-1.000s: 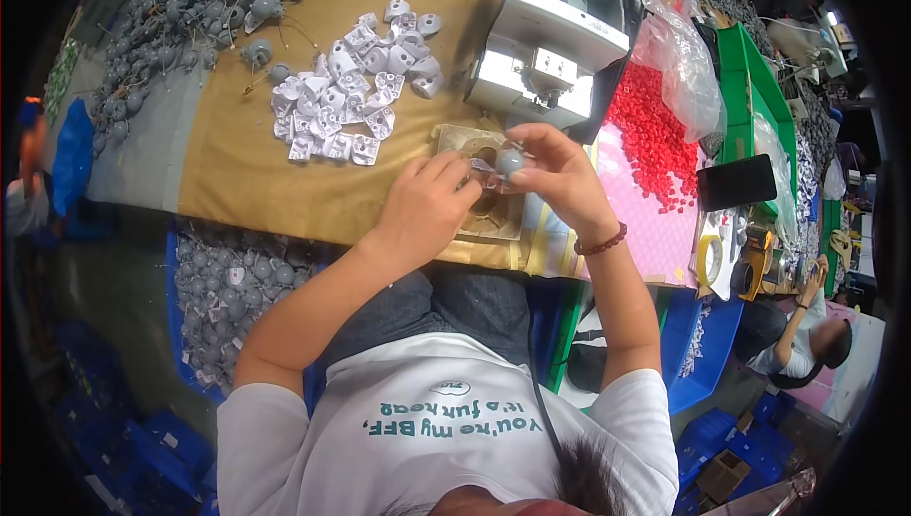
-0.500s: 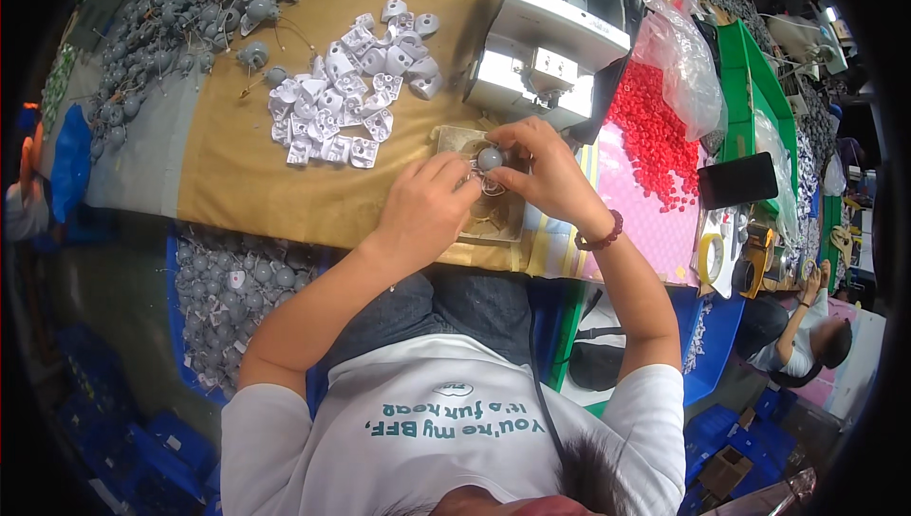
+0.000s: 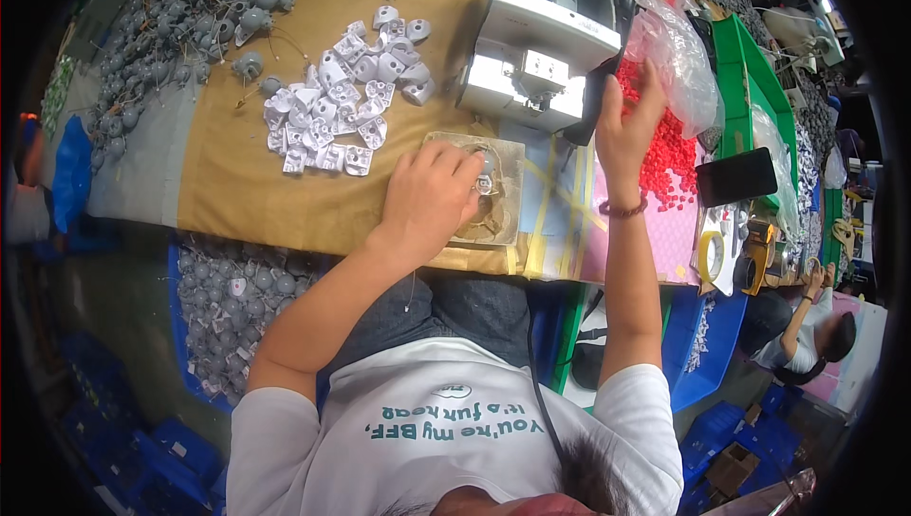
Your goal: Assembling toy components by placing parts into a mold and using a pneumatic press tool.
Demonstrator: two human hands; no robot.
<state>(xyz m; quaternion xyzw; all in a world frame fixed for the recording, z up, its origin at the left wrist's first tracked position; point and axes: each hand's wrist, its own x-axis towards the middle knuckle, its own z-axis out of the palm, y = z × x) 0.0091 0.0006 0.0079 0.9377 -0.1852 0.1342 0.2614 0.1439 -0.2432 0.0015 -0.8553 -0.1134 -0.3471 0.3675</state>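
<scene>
A workshop for assembly: a brown-and-pink-covered table [image 3: 232,198] carries heaped round grey wired parts [image 3: 204,23], white moulded plastic housings [image 3: 337,99], small red plastic pieces [image 3: 664,170] and a boxy white machine [image 3: 550,18]; a co-worker [image 3: 805,334] appears nearby.

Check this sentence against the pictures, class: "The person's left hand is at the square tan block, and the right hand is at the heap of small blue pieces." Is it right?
Not quite: the colour is wrong. The head view shows the right hand at the heap of small red pieces; the left hand is indeed at the square tan block.
</scene>
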